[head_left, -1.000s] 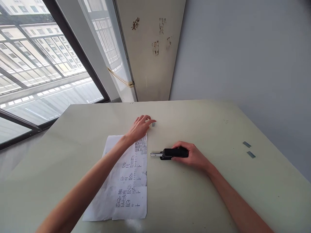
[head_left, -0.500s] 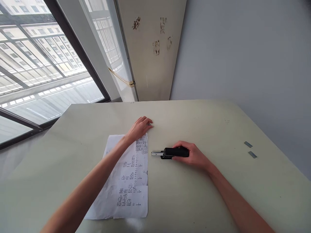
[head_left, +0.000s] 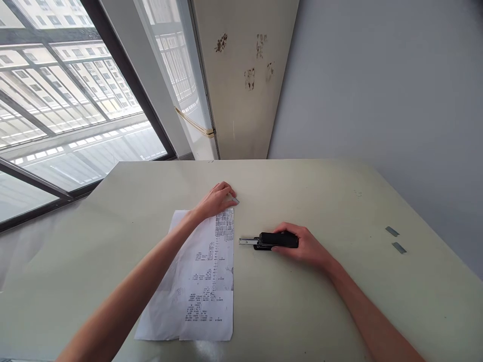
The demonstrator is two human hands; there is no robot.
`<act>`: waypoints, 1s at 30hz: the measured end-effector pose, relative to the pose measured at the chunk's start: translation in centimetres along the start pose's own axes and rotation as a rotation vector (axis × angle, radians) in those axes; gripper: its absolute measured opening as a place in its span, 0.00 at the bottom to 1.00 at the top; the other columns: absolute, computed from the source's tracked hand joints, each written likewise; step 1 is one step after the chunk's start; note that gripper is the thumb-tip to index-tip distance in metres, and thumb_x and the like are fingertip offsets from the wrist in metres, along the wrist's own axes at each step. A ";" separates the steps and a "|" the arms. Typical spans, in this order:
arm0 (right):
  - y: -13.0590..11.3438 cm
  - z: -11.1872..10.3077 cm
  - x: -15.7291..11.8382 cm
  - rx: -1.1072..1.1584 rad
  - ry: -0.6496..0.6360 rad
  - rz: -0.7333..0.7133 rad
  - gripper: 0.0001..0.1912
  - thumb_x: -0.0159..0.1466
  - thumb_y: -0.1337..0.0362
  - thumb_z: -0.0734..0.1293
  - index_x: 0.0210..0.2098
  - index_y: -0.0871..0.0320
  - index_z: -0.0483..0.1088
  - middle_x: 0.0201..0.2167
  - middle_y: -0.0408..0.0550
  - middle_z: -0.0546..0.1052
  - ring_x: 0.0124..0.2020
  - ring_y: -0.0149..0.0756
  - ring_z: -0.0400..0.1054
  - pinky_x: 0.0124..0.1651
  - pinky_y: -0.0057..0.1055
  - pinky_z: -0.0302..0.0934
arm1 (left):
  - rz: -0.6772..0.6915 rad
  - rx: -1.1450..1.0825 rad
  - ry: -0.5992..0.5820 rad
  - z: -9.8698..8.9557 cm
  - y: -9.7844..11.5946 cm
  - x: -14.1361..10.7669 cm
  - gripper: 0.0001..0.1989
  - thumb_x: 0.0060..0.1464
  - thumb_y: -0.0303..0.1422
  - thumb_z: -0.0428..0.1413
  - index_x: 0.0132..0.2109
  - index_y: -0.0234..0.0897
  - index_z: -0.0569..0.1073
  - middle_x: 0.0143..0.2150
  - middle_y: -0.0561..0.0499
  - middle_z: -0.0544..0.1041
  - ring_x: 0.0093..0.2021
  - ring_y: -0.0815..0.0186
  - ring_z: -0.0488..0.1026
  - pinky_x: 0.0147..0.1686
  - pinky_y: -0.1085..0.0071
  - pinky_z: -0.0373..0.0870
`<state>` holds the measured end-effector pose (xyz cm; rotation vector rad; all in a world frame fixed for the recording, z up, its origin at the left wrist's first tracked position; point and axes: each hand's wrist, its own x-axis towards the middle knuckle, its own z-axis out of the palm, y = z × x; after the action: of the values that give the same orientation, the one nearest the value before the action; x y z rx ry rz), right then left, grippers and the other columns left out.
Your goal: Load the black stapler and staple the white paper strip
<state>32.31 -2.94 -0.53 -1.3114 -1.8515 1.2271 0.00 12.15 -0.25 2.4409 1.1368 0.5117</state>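
My right hand (head_left: 304,244) is closed round the black body of a stapler (head_left: 279,240), which lies on the table. Its silver staple channel (head_left: 248,241) sticks out uncovered to the left, towards the paper. Beyond the paper's top edge, my left hand (head_left: 218,198) rests low over the table with thumb and fingers pinched. A small grey strip of staples (head_left: 235,200) shows between the fingertips, partly hidden. The printed paper sheets (head_left: 206,301) lie under my left forearm, their right edge a short gap from the stapler.
Two short grey strips (head_left: 395,239) lie on the right of the pale table (head_left: 313,311). Past the table's far edge stands a cream fridge (head_left: 241,115) with brown marks. A window (head_left: 75,95) is on the left, a grey wall (head_left: 370,85) on the right.
The view has shifted slightly. My left fingers have turned a little, so the grey strip of staples shows more plainly. My right hand still holds the stapler.
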 end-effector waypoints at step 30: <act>0.1 0.1 -0.1 -0.020 0.011 -0.016 0.15 0.62 0.51 0.76 0.44 0.50 0.76 0.42 0.46 0.82 0.42 0.44 0.74 0.45 0.38 0.67 | -0.253 -0.379 0.104 -0.2 7.4 -5.5 0.18 0.74 0.47 0.47 0.49 0.41 0.75 0.37 0.51 0.82 0.34 0.63 0.76 0.35 0.67 0.71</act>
<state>32.31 -3.01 -0.60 -1.3092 -1.8675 1.1943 1.33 3.45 2.71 1.9371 1.2389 0.7078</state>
